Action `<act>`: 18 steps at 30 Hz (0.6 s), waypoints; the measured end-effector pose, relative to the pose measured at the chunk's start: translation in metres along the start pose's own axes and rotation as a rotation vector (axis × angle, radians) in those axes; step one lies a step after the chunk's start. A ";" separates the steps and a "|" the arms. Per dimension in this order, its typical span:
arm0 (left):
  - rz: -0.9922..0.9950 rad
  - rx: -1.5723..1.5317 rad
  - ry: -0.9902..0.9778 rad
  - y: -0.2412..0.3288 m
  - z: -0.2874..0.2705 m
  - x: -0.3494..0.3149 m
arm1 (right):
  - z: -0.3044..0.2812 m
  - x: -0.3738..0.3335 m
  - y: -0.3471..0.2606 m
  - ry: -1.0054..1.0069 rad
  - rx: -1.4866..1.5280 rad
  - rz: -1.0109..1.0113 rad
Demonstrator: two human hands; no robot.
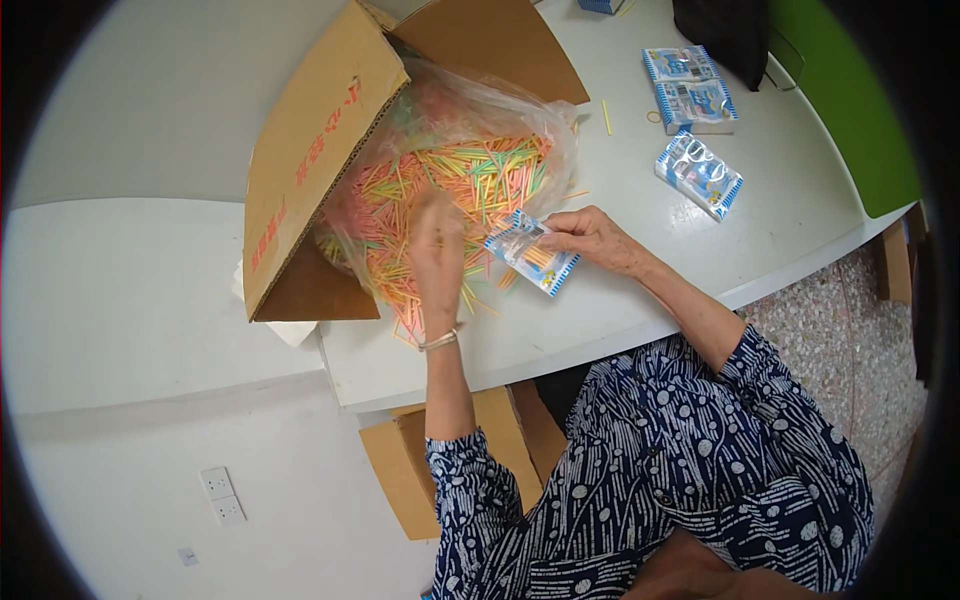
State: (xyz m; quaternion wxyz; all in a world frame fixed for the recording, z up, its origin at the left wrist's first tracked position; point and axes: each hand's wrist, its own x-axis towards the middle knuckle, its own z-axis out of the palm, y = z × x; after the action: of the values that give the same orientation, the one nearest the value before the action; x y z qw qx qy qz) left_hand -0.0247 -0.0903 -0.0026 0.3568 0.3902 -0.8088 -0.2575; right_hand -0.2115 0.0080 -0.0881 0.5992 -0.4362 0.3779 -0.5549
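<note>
The left hand [437,240] reaches into the heap of coloured sticks [450,190], fingers bunched downward among them; it is blurred, so I cannot tell whether it grips any. A metal bracelet [439,341] sits on that wrist. The sticks, pink, yellow, green and orange, lie in a clear plastic bag [520,110] that spills out of a tipped cardboard box [310,150] onto the white surface [620,300].

The right hand [595,238] pinches a small clear packet [532,253] with blue edging between thumb and fingers, just to the right of the heap. A few sticks show inside the packet, and it hangs over the surface close to the left hand.

3 more packets [698,172] of the same kind lie further back on the surface, well apart from the hands, 2 of them overlapping. A single yellow stick [606,117] lies beside the bag. A flattened carton [470,450] stands below the surface edge, near the patterned blue sleeves [660,460].
</note>
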 end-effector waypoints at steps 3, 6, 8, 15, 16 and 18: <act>-0.095 -0.220 -0.241 0.010 0.016 -0.018 | -0.001 0.000 0.003 -0.004 0.038 -0.012; -0.148 -0.308 -0.350 0.019 0.021 -0.025 | 0.002 -0.002 -0.001 -0.001 0.034 0.011; -0.140 -0.295 -0.353 0.024 0.023 -0.029 | 0.004 -0.007 -0.009 -0.019 0.050 -0.023; -0.054 -0.267 -0.342 0.026 0.024 -0.031 | 0.005 -0.013 -0.022 -0.128 -0.230 0.124; -0.100 -0.237 -0.376 0.030 0.023 -0.032 | 0.005 -0.014 -0.022 -0.126 -0.210 0.116; -0.098 -0.212 -0.415 0.034 0.020 -0.033 | 0.003 -0.017 -0.021 -0.122 -0.191 0.110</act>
State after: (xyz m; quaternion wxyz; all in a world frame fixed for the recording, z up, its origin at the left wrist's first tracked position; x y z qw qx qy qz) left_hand -0.0414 -0.0412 -0.0036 0.2088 0.3282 -0.8133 -0.4327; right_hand -0.2175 0.0249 -0.0676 0.6064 -0.5026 0.4153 -0.4552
